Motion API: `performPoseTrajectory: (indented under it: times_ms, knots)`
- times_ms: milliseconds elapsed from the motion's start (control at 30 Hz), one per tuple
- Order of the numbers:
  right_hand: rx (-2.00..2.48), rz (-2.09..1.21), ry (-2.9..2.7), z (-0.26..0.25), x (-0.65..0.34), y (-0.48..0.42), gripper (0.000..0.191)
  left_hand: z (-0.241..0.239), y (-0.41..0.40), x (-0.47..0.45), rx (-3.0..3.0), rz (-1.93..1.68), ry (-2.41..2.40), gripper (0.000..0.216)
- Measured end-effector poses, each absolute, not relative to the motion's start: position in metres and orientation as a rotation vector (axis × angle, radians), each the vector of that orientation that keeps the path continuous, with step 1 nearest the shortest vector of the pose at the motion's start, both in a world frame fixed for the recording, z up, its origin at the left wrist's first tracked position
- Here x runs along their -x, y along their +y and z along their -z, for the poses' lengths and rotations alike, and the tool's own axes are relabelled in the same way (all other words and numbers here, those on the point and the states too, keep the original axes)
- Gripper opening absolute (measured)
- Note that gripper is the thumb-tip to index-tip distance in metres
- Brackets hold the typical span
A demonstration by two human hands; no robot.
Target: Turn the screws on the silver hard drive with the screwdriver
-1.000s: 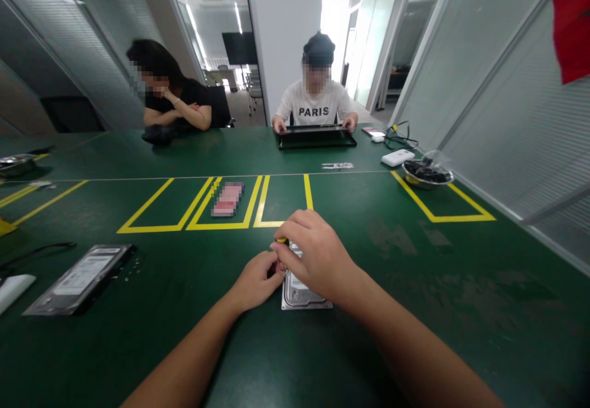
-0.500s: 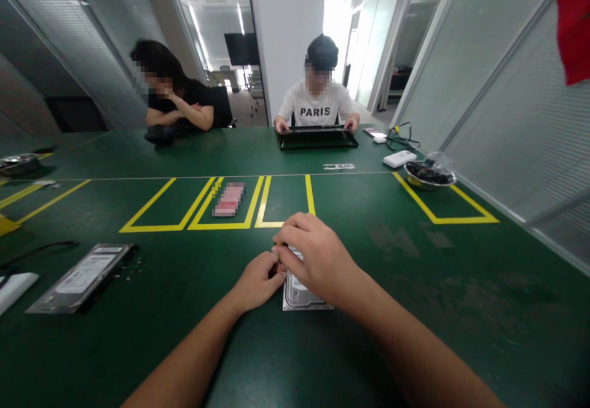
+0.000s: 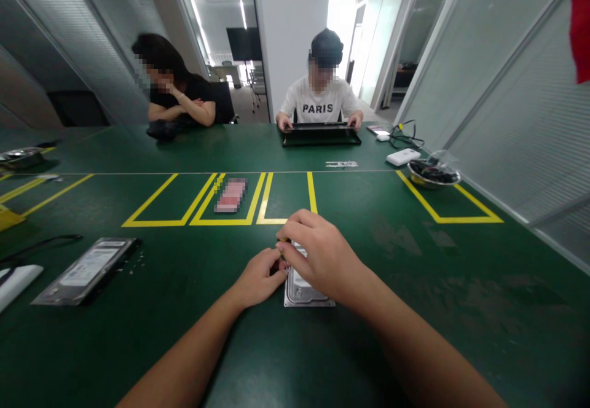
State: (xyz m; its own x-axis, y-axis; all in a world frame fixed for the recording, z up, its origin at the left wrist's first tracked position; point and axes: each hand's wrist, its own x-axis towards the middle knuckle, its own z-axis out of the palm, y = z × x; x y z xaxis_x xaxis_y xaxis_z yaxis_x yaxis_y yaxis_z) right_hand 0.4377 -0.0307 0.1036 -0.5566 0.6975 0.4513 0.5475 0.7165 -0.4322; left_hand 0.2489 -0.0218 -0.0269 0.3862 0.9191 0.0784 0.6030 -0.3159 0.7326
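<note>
A silver hard drive (image 3: 310, 296) with a white label lies flat on the green table in front of me, its far part hidden under my hands. My right hand (image 3: 318, 248) is closed over it, thumb and fingers pinching what looks like a small yellow-and-black screwdriver (image 3: 283, 240). Most of that tool is covered by the fingers. At the drive's left edge, my left hand (image 3: 260, 278) has its fingers curled against the drive, close to the tool's lower end. Its fingertips are partly hidden.
Left of me lies another hard drive (image 3: 92, 270) in a clear bag, beside a white object (image 3: 21, 285). Yellow tape outlines (image 3: 154, 223) mark the table; one holds a blurred pink item (image 3: 231, 195). A metal bowl (image 3: 433, 180) stands right. Two people sit opposite, one holding a black tray-like panel (image 3: 321, 137).
The view has shifted slightly, so everything sits a little further right and higher. Both hands keep the same pose at the hard drive, and a bit more of the yellow-and-black tool shows.
</note>
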Motion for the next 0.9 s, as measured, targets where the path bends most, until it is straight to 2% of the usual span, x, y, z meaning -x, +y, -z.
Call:
performPoseTrajectory:
  times_ms: [267, 467, 667, 900]
  knots:
    - [0.887, -0.277, -2.295, -0.1017, -0.4368, -0.0307, 0.012, 0.0240, -0.0217, -0.2499, -2.053, -0.666, 1.282, 0.014]
    - [1.011, -0.299, -2.251, -0.1013, -0.4360, -0.0291, 0.012, 0.0215, -0.0225, -0.2496, -2.064, -0.662, 1.283, 0.016]
    - [0.883, -0.292, -2.286, -0.0992, -0.4374, -0.0275, 0.018, 0.0223, -0.0219, -0.2484, -2.069, -0.651, 1.268, 0.015]
    - [0.956, -0.320, -2.265, -0.0999, -0.4354, -0.0291, 0.014, 0.0236, -0.0219, -0.2486, -2.059, -0.661, 1.290, 0.015]
